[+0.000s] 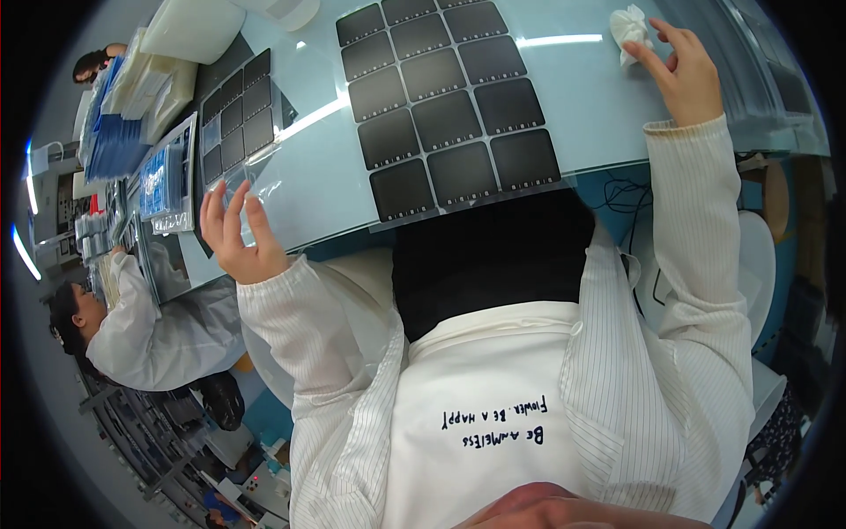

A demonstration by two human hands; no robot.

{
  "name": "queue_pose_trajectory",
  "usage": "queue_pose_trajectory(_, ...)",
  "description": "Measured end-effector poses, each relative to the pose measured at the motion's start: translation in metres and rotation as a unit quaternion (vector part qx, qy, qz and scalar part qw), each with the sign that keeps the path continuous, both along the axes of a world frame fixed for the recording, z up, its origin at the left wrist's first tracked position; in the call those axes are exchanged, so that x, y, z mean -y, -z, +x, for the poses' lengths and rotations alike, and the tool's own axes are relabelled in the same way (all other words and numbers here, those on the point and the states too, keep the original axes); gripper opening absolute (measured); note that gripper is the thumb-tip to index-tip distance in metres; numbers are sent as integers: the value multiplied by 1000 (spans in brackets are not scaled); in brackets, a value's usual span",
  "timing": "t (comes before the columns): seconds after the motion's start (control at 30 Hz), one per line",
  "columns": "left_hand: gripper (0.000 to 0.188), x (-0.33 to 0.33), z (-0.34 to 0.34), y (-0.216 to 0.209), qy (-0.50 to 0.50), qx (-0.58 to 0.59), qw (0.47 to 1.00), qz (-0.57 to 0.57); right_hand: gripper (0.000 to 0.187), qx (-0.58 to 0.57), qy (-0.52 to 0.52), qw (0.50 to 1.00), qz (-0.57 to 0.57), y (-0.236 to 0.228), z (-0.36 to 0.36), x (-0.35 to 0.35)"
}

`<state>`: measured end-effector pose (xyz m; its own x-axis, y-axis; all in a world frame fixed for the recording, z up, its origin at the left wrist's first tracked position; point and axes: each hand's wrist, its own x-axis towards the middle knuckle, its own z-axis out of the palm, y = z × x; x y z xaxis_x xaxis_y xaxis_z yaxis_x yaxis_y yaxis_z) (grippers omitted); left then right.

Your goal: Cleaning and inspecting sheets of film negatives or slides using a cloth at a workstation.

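Observation:
A sheet of dark rounded rectangular panels (445, 119), laid out in rows of three, lies on the pale glossy tabletop in front of me. At the far right is a crumpled white cloth or tissue (631, 33). My right hand (692, 79) is beside it, fingers apart, with the thumb tip at its edge; the fingers are not wrapped round it. My left hand (242, 236) hovers at the table's near left edge, palm up and fingers spread. Shiny clear film (275, 189) shows by its fingertips, and I cannot tell whether they touch it.
Another sheet of dark panels (236, 123) lies at the left. Beyond it are a blue stack (163, 189) and piled trays (132, 110). A co-worker in white (167, 339) sits at the left. Stacked clear sheets (740, 62) stand at the right, and black cables (621, 189) hang below the table.

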<state>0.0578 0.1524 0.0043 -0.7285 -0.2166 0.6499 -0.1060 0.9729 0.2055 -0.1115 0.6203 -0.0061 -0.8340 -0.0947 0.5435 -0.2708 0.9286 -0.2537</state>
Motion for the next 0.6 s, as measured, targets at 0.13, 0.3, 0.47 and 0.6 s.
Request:
queue_pose_trajectory(0.13, 19, -38, -2, -7, 154, 21, 986, 62, 52, 36, -19, 999, -16, 12, -11, -2)
queue_pose_trajectory(0.3, 24, -76, -12, 3, 270, 52, 959, 69, 23, -27, -23, 998, -52, -18, 0, 37)
queue_pose_trajectory(0.47, 28, -73, -17, 8, 290, 75, 950, 86, 27, 34, -46, 997, -57, -47, 16, 63)
queue_pose_trajectory(0.6, 30, -74, -17, 8, 284, 81, 951, 88, 34, 85, -374, 911, -152, -32, 41, 119)
